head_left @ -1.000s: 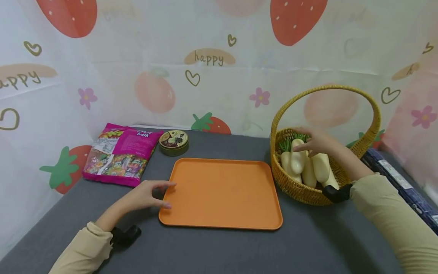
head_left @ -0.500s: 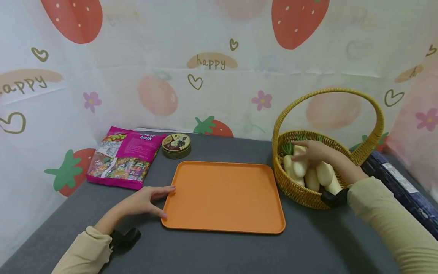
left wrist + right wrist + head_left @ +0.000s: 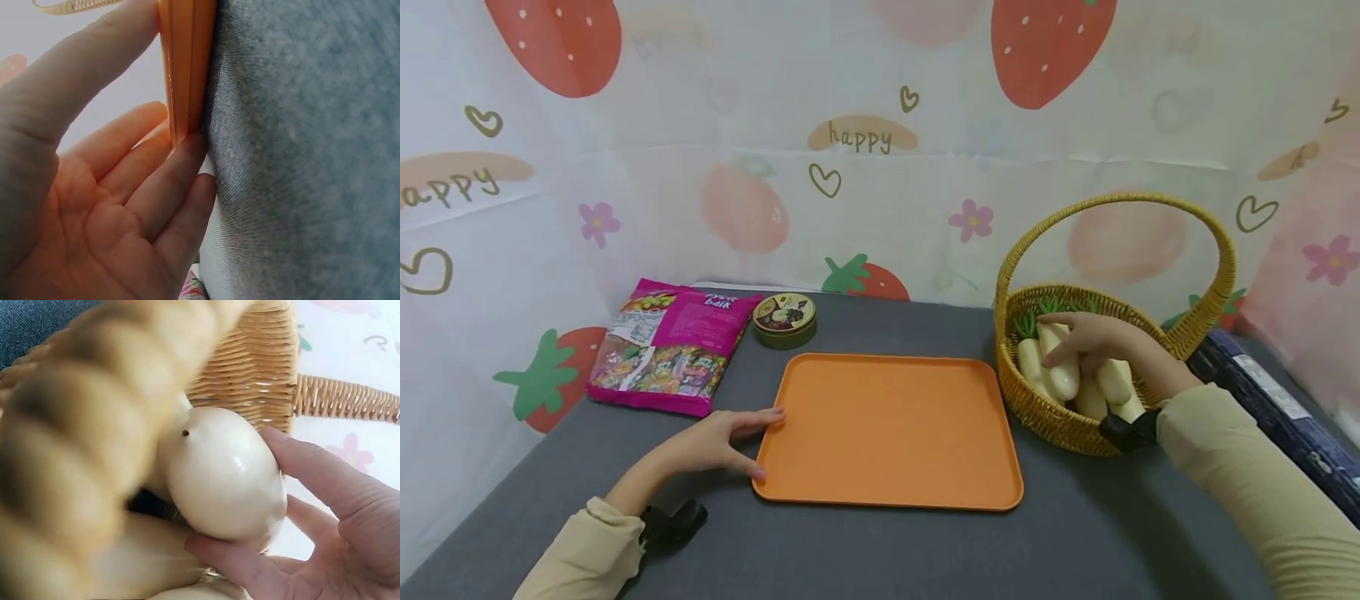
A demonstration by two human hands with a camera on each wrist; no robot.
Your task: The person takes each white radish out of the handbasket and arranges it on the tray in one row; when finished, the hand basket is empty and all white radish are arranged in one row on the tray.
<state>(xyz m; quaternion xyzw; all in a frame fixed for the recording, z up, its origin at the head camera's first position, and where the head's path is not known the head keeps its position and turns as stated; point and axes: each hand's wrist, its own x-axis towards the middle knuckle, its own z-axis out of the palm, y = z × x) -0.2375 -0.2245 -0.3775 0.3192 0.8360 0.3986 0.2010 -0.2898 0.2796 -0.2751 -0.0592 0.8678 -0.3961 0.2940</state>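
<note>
My left hand (image 3: pixel 709 442) touches the left edge of an orange tray (image 3: pixel 895 433), with thumb and fingers spread. In the left wrist view, the fingertips (image 3: pixel 192 145) meet the tray's rim (image 3: pixel 181 75) low over the grey cloth. At the right stands a wicker basket (image 3: pixel 1051 427) with a tall arched handle, holding several white radishes with green tops. Reaching into it, my right hand (image 3: pixel 1101 340) grips one white radish (image 3: pixel 225 478) between thumb and fingers. Its rounded, glossy end shows in the right wrist view, beside other radishes; the basket's blurred rim covers part of that view.
Left of the tray lies a pink candy bag (image 3: pixel 673 346), and a round tin (image 3: pixel 785 321) stands beside it. A dark blue patterned box (image 3: pixel 1277 417) runs along the right side, next to the basket. A strawberry-print curtain (image 3: pixel 880 208) closes off the back.
The left hand has come down onto the tray's edge. My right hand has lowered deeper among the radishes and closed on one, which has shifted slightly. The head view has tilted a little.
</note>
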